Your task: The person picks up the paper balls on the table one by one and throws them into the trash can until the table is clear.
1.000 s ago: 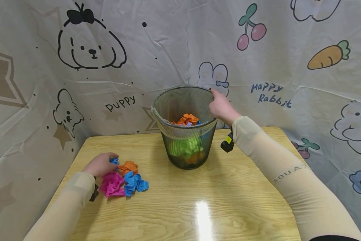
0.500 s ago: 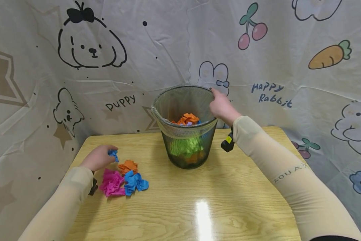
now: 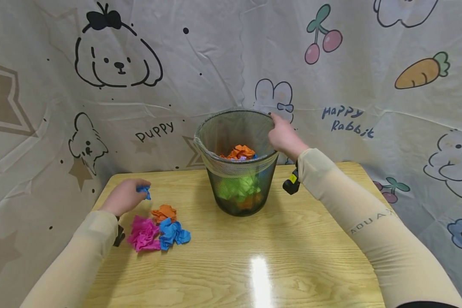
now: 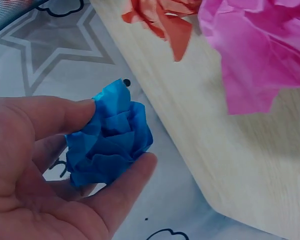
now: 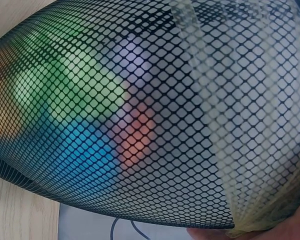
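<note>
A crumpled blue paper ball is pinched between the thumb and fingers of my left hand, held up near the table's left edge. Below that hand lie an orange paper ball, a pink one and a second blue one, bunched together. My right hand grips the right rim of a black mesh wastebasket with a clear liner folded over it. Through the mesh, green, blue, orange and purple paper shows, with an orange crumpled ball on top. In the right wrist view only part of that hand shows.
The wooden table ends on the left just beyond the paper balls. Behind it hangs a printed cloth with cartoon drawings. The wastebasket stands at the back middle of the table.
My left hand has lifted the small blue paper ball off the group and drawn it slightly up and to the left. The right hand and wastebasket have stayed put.
</note>
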The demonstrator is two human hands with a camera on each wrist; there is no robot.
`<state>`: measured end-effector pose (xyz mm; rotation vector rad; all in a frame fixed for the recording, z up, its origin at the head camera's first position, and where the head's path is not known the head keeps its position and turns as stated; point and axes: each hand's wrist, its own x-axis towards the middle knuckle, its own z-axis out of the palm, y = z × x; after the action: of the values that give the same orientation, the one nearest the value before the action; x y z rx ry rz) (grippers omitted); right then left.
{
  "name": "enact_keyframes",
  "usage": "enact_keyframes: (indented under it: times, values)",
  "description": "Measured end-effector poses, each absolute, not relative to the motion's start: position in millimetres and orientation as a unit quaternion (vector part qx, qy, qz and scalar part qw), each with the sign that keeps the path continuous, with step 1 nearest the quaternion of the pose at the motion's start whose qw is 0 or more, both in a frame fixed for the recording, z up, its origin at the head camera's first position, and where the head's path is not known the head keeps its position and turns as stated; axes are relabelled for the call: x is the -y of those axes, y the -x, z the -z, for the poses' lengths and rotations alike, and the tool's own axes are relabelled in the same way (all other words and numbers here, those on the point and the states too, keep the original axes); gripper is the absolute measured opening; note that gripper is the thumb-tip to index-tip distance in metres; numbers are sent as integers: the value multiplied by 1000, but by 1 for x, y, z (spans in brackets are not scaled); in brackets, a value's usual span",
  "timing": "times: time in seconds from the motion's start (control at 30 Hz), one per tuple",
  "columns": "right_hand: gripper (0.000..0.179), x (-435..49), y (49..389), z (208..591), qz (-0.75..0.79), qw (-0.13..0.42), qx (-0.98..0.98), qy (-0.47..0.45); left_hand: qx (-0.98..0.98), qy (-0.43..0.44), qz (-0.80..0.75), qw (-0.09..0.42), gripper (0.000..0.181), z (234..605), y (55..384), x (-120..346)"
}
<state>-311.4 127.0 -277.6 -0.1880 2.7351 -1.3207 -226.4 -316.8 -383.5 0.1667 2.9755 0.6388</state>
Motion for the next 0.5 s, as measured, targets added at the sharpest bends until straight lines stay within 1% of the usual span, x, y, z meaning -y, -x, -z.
enact_keyframes:
  times: [0.3,0.5]
  values:
    - [78,-127,311,277,434,49,-898,62,-974,-64,-214,22,42,366,227,316]
    - [78,-126,310,276,432,49,-899,62,-974,-62,-219,-7,44,357,228,315]
